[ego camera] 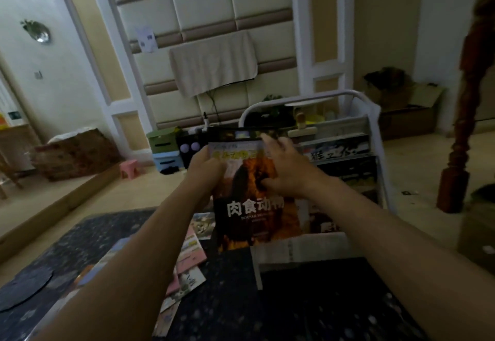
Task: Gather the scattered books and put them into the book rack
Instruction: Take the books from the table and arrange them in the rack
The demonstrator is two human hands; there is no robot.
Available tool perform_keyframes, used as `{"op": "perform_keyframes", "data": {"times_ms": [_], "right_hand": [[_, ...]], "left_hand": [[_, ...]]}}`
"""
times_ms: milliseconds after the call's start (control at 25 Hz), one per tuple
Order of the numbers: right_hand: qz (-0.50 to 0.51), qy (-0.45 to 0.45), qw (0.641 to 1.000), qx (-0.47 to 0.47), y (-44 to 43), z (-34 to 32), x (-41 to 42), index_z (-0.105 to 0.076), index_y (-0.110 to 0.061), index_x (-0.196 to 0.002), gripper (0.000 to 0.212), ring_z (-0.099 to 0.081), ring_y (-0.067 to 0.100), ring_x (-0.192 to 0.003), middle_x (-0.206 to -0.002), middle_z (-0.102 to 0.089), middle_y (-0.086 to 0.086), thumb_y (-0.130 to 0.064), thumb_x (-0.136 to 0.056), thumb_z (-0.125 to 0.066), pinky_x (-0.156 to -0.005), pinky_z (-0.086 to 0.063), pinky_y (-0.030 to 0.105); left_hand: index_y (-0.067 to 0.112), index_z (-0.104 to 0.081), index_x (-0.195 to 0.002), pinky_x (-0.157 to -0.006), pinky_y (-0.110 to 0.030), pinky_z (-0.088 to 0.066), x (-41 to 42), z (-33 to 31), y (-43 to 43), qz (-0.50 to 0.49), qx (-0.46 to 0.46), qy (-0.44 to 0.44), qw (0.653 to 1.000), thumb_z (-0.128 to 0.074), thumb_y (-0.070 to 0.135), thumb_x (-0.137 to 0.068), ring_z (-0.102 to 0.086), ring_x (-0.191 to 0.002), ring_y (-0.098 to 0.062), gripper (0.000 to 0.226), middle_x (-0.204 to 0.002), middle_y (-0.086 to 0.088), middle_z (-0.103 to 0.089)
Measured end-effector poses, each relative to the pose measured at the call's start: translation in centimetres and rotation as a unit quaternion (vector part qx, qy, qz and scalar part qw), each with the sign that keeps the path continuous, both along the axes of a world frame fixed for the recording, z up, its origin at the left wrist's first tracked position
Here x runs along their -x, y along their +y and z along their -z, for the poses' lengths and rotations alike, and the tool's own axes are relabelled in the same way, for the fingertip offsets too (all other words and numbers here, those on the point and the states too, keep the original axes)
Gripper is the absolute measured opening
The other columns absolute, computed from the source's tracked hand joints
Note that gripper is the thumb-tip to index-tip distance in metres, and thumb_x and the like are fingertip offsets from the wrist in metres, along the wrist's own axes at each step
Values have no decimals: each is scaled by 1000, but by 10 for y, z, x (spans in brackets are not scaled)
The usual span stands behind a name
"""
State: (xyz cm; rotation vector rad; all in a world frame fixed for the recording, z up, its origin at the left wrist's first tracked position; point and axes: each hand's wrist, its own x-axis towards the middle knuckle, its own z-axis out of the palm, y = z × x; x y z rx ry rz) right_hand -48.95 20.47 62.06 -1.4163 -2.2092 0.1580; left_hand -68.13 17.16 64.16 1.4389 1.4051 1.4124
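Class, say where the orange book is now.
Centre of the head view: the orange book is held between the left hand and right hand, over the table, before the rack.

The book (257,201) has a glossy printed paper cover. At one o'clock, the book rack (376,137) shows smooth white tubing, seemingly metal. The table (294,314) looks polished, dark and speckled. Matt beige cloth (214,64) at twelve; varnished wooden post (468,126) at three.

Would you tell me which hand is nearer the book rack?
Right: the right hand, on the book, sits beside the rack; the left hand grips the book's other edge.
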Motion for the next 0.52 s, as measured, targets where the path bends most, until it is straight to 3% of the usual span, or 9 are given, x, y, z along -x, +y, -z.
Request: {"op": "perform_keyframes", "data": {"times_ms": [120, 200, 320, 400, 520], "right_hand": [[26, 4, 1000, 0, 6, -23, -62, 16, -43, -153, 121, -20, 40, -148, -165, 14, 6, -40, -79, -80, -109, -38, 57], [57, 5, 998, -15, 13, -27, -97, 14, -45, -152, 123, -23, 41, -146, -165, 8, 6, -37, -76, -82, -107, -40, 57], [123, -25, 990, -59, 24, -19, -143, -6, -39, -150, 100, -46, 42, -129, -155, -16, 12, -26, -79, -76, -99, -45, 58], [147, -49, 983, -102, 25, -10, -164, -19, -28, -147, 83, -55, 43, -113, -143, -27, 17, -15, -83, -71, -88, -52, 52], [164, -96, 968, -162, 24, 2, -186, -32, -18, -141, 66, -58, 41, -95, -128, -36, 19, -3, -86, -65, -65, -47, 39]], "left_hand": [[20, -64, -104, -76, -42, -58, -52, -3, 12, 91, 17, 14, 996, -51, -7, -88, -69, -92, -28, 34, -99, -11, -71], [17, -64, -109, -80, -46, -58, -82, -1, 21, 133, 33, 6, 991, -55, -5, -89, -70, -95, -29, 31, -103, -12, -72], [19, -65, -97, -82, -48, -58, -123, 5, 35, 138, 14, 68, 988, -59, -10, -86, -69, -94, -29, 31, -96, -9, -72], [22, -62, -94, -85, -53, -56, -143, 8, 43, 132, 5, 133, 982, -56, -16, -82, -67, -96, -30, 40, -97, -9, -70], [20, -57, -107, -89, -51, -55, -162, 12, 56, 147, -9, 200, 969, -56, -17, -80, -63, -103, -28, 46, -106, -8, -65]]}}
